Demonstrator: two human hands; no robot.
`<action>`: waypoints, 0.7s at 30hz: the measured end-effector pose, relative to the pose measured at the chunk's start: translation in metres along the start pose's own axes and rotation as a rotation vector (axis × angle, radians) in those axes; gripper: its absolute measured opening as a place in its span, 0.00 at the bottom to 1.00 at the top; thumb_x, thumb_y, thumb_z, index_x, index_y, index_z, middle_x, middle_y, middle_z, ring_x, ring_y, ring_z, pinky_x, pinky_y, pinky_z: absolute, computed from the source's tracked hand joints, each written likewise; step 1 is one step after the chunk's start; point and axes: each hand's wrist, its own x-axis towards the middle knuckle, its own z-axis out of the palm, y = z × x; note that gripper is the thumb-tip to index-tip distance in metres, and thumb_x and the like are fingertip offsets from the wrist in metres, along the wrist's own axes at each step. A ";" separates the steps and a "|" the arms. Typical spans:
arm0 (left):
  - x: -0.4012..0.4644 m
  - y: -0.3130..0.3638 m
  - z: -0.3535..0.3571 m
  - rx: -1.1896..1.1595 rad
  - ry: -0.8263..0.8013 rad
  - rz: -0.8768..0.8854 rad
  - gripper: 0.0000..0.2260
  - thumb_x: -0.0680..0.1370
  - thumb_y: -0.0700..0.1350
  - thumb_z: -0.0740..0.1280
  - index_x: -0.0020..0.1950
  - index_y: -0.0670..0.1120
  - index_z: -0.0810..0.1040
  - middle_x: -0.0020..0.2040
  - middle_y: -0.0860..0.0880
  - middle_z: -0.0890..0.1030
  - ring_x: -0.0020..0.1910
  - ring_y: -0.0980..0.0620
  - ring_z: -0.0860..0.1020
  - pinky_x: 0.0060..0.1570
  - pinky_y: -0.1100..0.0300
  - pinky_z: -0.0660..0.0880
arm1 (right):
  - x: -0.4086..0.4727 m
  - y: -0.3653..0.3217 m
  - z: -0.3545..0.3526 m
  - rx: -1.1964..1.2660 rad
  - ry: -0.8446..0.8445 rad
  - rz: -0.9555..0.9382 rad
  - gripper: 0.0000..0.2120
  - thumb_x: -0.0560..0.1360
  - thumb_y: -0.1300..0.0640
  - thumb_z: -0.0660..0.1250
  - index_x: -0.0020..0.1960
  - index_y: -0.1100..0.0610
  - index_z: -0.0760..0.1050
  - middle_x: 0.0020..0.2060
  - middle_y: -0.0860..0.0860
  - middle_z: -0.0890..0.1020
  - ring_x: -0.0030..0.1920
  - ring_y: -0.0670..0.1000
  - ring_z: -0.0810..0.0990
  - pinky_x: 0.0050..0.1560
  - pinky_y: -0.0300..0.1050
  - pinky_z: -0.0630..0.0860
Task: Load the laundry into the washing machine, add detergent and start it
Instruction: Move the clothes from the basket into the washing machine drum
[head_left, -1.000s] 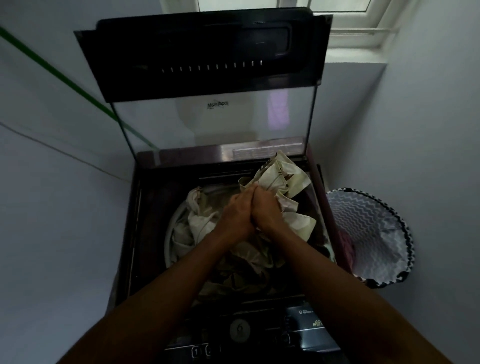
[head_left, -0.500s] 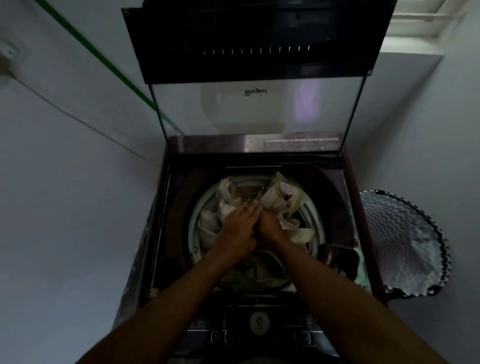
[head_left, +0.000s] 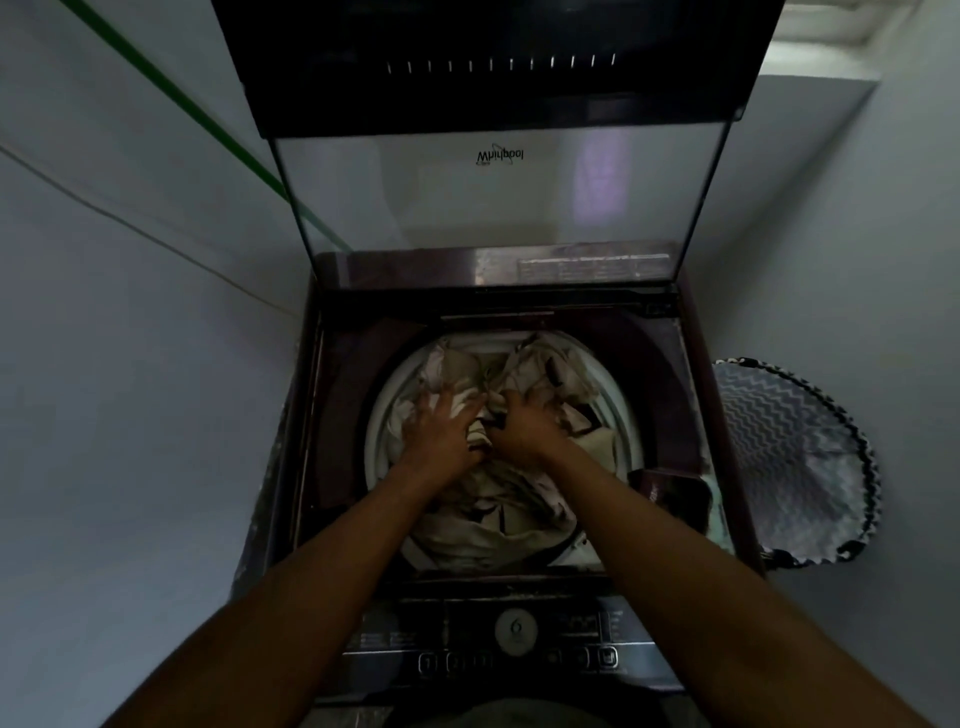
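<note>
- Two pale walls enclose a narrow corner; a green line and a thin cable run slantwise across the left one.
- Washing machine (head_left: 691, 415), a dark top-loader, fills the corner, its glass lid (head_left: 498, 197) standing raised at the back.
- Laundry basket (head_left: 795, 457), zigzag-patterned, stands just beside the machine on my right.
- Laundry (head_left: 498, 525), a pale crumpled mass, sits in the round drum and reaches about its rim. I judge it soft, light and springy: it will puff back up unless pushed from above, and is best taken by bunched handfuls.
- Control panel (head_left: 514, 642) lies nearest me, untouched.
- Left hand (head_left: 447, 431) lies spread, fingers pressing flat on the cloth.
- Right hand (head_left: 524, 423) bears down beside it, fingertips sunk into folds; whether it pinches anything, I cannot tell.
- Detergent: none visible.
</note>
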 end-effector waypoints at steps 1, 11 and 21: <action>0.004 -0.004 0.003 -0.005 -0.021 -0.005 0.35 0.75 0.60 0.66 0.79 0.61 0.54 0.80 0.45 0.48 0.77 0.32 0.46 0.74 0.35 0.50 | 0.000 -0.001 -0.004 0.018 -0.033 -0.026 0.38 0.72 0.40 0.66 0.75 0.55 0.59 0.71 0.61 0.65 0.68 0.62 0.68 0.64 0.51 0.68; 0.026 -0.016 0.048 0.024 -0.259 -0.017 0.39 0.71 0.75 0.51 0.76 0.66 0.38 0.80 0.51 0.37 0.78 0.37 0.36 0.74 0.36 0.40 | 0.011 0.018 0.007 -0.526 -0.413 -0.021 0.53 0.69 0.41 0.74 0.80 0.55 0.44 0.78 0.58 0.54 0.77 0.61 0.55 0.76 0.58 0.55; 0.044 -0.030 0.076 0.012 -0.347 -0.101 0.36 0.78 0.69 0.54 0.77 0.64 0.36 0.79 0.47 0.33 0.77 0.38 0.35 0.74 0.38 0.36 | 0.061 0.043 0.062 -0.085 -0.243 0.199 0.40 0.79 0.43 0.59 0.80 0.55 0.38 0.78 0.60 0.47 0.78 0.63 0.49 0.76 0.61 0.50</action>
